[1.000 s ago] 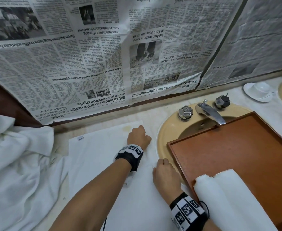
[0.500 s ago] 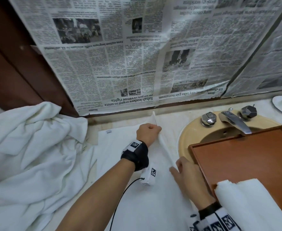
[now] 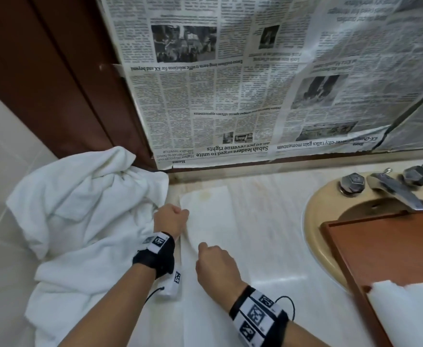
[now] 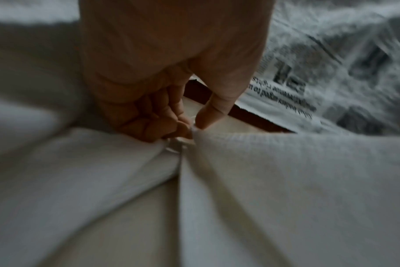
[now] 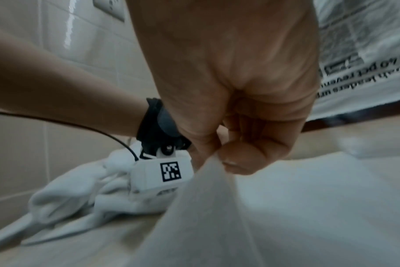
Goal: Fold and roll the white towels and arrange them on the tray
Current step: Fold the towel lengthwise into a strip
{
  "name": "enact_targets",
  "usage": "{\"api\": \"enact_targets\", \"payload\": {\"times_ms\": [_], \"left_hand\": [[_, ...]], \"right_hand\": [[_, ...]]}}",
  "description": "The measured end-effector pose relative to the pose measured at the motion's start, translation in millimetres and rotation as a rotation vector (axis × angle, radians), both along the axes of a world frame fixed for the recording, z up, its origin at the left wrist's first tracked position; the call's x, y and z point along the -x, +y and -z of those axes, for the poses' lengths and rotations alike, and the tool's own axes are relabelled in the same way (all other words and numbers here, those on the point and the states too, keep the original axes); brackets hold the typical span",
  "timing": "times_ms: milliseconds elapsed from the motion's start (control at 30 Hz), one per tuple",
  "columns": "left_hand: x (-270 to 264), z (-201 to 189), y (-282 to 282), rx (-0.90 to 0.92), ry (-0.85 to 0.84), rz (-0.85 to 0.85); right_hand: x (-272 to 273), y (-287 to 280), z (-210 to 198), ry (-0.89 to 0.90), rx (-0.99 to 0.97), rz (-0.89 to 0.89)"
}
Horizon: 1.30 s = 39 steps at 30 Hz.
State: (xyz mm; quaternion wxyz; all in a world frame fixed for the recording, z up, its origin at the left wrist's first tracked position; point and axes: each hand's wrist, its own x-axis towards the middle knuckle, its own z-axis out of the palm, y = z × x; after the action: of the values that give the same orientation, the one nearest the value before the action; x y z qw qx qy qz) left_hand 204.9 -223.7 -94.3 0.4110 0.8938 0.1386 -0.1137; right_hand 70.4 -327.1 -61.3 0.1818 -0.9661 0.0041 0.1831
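The left hand (image 3: 171,220) is seen curled at the left edge of a flat white towel (image 3: 218,246) spread on the table (image 3: 275,196), and in the left wrist view its thumb and fingertips (image 4: 183,126) are pinched on the folded edge of that towel. The right hand (image 3: 214,265) is curled just nearer along the same edge, and in the right wrist view a raised fold of the towel is gripped between its thumb and forefinger. Both edges held are lifted slightly off the table, while the rest of the towel lies flat toward the front edge. A black band with square printed markers is worn on each wrist, and a small white camera box (image 5: 162,174) hangs under the left wrist. To the left, at the table's left end against the dark wooden panel (image 3: 55,83), a heap of crumpled white towels (image 3: 80,221) is piled, touching the left forearm. To the right, a beige sink (image 3: 315,221) is set into the table, with a metal faucet (image 3: 395,191) between two faceted knobs at its back rim. A brown tray (image 3: 393,246) is laid over the sink, and a rolled white towel (image 3: 410,314) rests on its near corner. Sheets of newspaper (image 3: 230,83) are hung along the wall behind the table's back edge.
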Motion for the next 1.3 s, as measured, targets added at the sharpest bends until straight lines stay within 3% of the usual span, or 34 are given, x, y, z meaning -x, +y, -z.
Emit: {"api": "enact_targets", "payload": {"times_ms": [200, 300, 367, 467, 633, 867, 1033, 1167, 1300], "left_hand": [[-3, 14, 3, -0.203, -0.028, 0.128], [-11, 18, 7, -0.328, -0.098, 0.265], [-15, 21, 8, -0.366, -0.122, 0.348], [-16, 22, 8, -0.386, -0.158, 0.427], [-25, 25, 1, -0.369, -0.133, 0.401], [-34, 36, -16, -0.375, -0.076, 0.403], [-22, 43, -34, -0.426, -0.209, 0.463], [-13, 42, -40, -0.471, -0.148, 0.472], [3, 36, -36, -0.355, -0.211, 0.471]], "right_hand": [[4, 0, 31, 0.034, -0.032, -0.002], [3, -8, 38, 0.071, -0.176, -0.018], [0, -18, 41, -0.018, -0.28, 0.013], [-15, -37, 47, -0.208, -0.21, -0.024], [-59, -74, 62, -0.108, 0.051, -0.117], [-72, -125, 78, -0.012, 0.185, -0.166], [-81, -150, 78, -0.01, 0.153, -0.137], [-56, -143, 72, -0.175, 0.078, -0.083], [-16, -135, 70, -0.18, 0.051, -0.068]]}}
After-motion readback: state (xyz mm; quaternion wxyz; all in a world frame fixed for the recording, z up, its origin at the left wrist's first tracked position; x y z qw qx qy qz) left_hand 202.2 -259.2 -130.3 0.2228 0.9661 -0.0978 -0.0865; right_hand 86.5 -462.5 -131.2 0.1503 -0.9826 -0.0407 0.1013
